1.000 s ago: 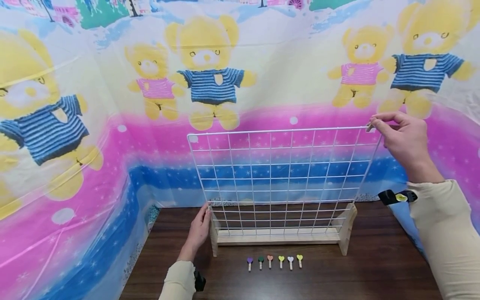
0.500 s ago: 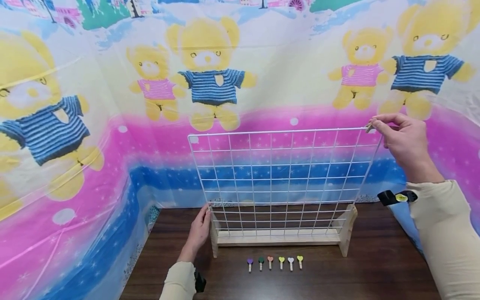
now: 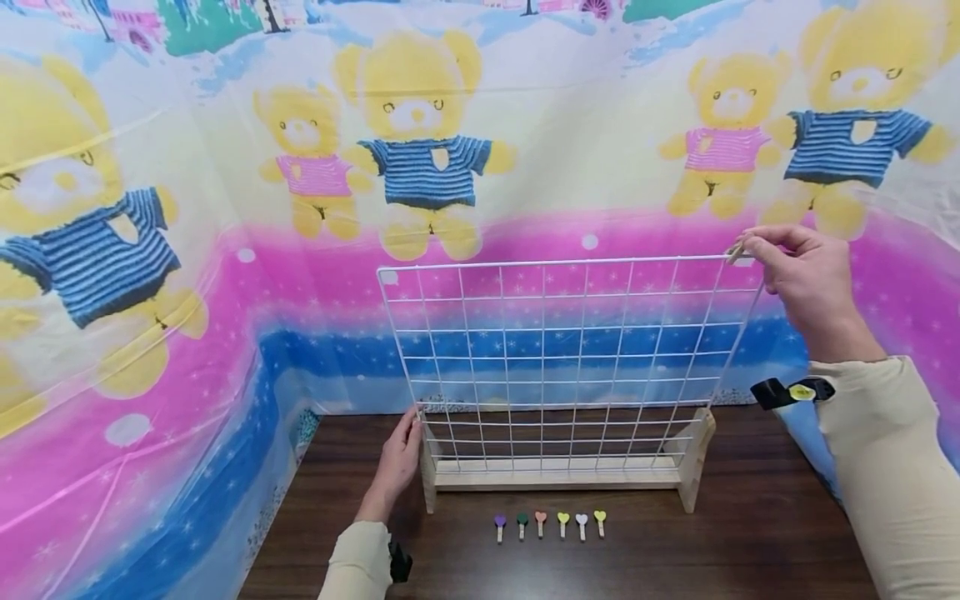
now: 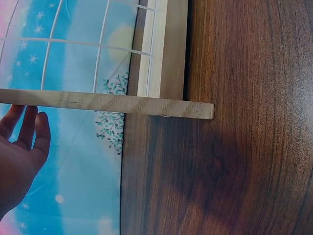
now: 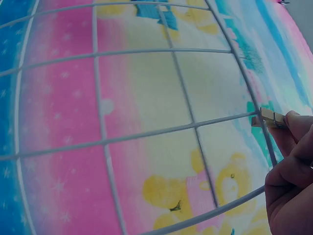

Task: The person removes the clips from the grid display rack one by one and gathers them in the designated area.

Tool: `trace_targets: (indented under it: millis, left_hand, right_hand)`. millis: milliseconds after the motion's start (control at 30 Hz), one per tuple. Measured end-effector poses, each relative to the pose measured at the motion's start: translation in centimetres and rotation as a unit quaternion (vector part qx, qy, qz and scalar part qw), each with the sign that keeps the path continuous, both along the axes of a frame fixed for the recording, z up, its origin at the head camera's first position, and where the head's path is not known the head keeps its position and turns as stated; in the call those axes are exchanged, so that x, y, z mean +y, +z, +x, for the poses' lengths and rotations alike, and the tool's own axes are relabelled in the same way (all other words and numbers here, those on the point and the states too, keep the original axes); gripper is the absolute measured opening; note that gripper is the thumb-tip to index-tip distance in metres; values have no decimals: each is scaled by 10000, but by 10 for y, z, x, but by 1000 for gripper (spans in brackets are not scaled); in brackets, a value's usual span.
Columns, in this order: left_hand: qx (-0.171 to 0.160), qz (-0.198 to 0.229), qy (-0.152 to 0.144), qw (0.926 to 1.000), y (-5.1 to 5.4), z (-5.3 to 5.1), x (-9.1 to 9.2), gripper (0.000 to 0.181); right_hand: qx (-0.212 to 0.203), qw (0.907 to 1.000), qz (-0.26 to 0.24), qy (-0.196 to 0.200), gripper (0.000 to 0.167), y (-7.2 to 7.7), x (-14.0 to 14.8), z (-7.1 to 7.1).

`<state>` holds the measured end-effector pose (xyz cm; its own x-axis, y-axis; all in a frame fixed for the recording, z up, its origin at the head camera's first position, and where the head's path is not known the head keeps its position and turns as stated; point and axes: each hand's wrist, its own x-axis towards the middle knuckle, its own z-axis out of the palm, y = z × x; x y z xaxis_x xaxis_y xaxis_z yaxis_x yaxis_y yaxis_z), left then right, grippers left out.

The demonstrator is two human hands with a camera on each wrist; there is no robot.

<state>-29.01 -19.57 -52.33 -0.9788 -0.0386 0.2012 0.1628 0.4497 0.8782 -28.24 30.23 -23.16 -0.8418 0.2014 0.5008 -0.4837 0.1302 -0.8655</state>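
Note:
A white wire grid panel [image 3: 543, 333] stands upright in a pale wooden stand [image 3: 555, 480]. At its top right corner my right hand [image 3: 810, 271] pinches a small wooden clothespin [image 3: 735, 250]. In the right wrist view the clothespin [image 5: 270, 116] has its jaws at the grid's outer wire, near where a cross wire meets it; the right hand's [image 5: 293, 176] fingers hold its rear end. Low on the left, my left hand [image 3: 397, 457] touches the stand's side post. The left wrist view shows the left hand's [image 4: 22, 152] fingertips against the wooden post [image 4: 107, 102], fingers fairly straight.
Several small clothespins with coloured hearts lie in a row before the stand, among them a purple one [image 3: 500, 528] and a white one [image 3: 582, 527]. The dark wooden table [image 3: 765, 500] ends at a cloth backdrop [image 3: 570, 167] printed with bears.
The right hand and its clothespin have shifted very slightly left along the top wire. The left hand stays at the post.

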Motion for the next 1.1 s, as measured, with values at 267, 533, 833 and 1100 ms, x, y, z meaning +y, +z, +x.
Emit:
trace_targets:
  millis: [267,533,833,1100]
  left_hand:
    - [-59,39,8,10000,-6,1,-1,43]
    - [-106,98,7,9999,-6,0,-2,43]
    - [-90,112,17,9999,-3,0,-5,44]
    - [-10,80,-74,9999,-4,-1,-4,47]
  right_hand:
    - [140,9970,-568,501,18,7,-2,3]
    - [102,9983,460,337,19,-9,-3,14]
    - [169,9940,898,605,17,-38,-7,21]
    - [-349,9782,2039,171,27,-61,-8,31]
